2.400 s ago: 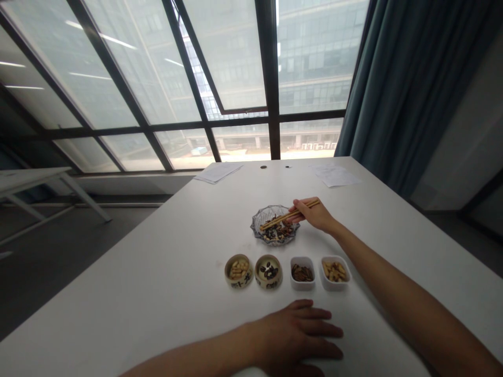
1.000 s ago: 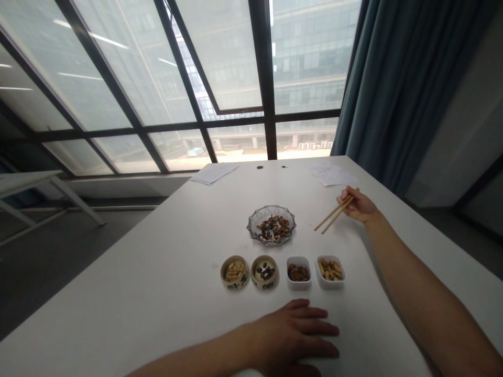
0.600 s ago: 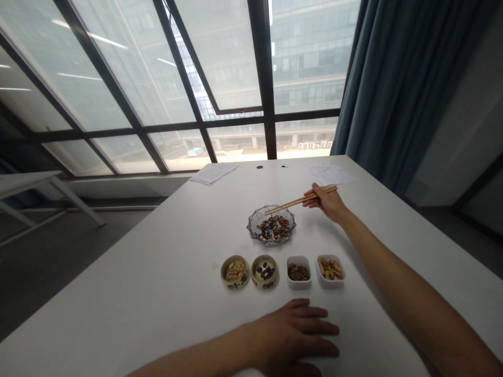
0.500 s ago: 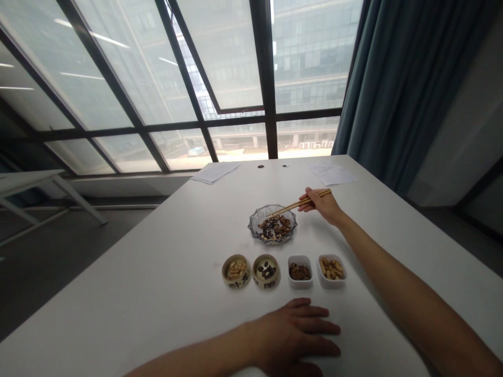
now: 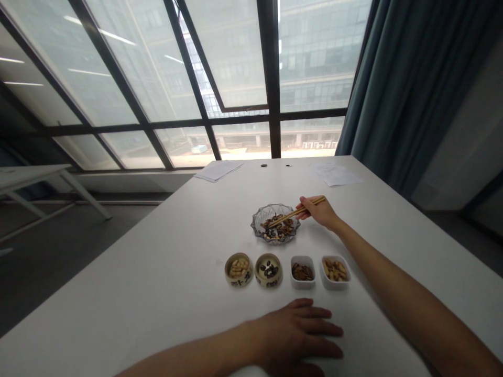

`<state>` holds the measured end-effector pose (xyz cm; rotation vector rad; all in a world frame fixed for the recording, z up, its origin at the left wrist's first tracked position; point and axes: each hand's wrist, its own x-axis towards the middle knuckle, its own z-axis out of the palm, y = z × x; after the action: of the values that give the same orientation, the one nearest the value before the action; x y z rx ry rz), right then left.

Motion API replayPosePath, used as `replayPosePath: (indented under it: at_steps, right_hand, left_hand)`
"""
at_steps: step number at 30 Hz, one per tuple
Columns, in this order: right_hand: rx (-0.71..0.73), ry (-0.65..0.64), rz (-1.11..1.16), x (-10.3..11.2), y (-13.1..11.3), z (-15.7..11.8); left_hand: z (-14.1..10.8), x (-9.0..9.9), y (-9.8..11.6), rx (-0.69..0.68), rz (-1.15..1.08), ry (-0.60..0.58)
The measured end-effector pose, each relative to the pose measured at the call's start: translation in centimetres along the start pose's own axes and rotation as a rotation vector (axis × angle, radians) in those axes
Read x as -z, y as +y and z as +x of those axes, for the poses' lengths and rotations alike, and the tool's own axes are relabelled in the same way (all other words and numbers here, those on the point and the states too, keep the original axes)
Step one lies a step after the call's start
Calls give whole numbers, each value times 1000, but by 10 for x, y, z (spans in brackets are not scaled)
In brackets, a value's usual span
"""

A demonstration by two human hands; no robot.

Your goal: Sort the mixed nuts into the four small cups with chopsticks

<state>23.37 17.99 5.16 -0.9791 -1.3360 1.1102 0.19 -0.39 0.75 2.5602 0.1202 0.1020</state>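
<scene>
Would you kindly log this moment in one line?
right hand: holds chopsticks, tips in glass bowl; left hand: palm down; nearby: two round dishes, two white tubs

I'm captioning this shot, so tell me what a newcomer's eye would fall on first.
Probably the right hand, holding chopsticks that reach into a glass bowl on the white table. Nearer the viewer, two round dishes and, to their right, two white tubs stand in a row, just beyond the spread left hand. Behind the table, tall windows fill much of the view.
</scene>
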Motion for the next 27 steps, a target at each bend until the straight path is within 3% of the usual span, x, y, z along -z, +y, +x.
replayPosePath:
  at_steps: [10,17,27]
  right_hand:
    - [-25,39,56,-2,1,-1]
    - [1,69,142,22,-16,2]
    - [-205,-280,149,76,-41,-10]
  left_hand:
    - [0,-1,-1,-1,3,4]
    - [0,0,0,11,-40,-2]
    - [1,1,1,11,-22,-3]
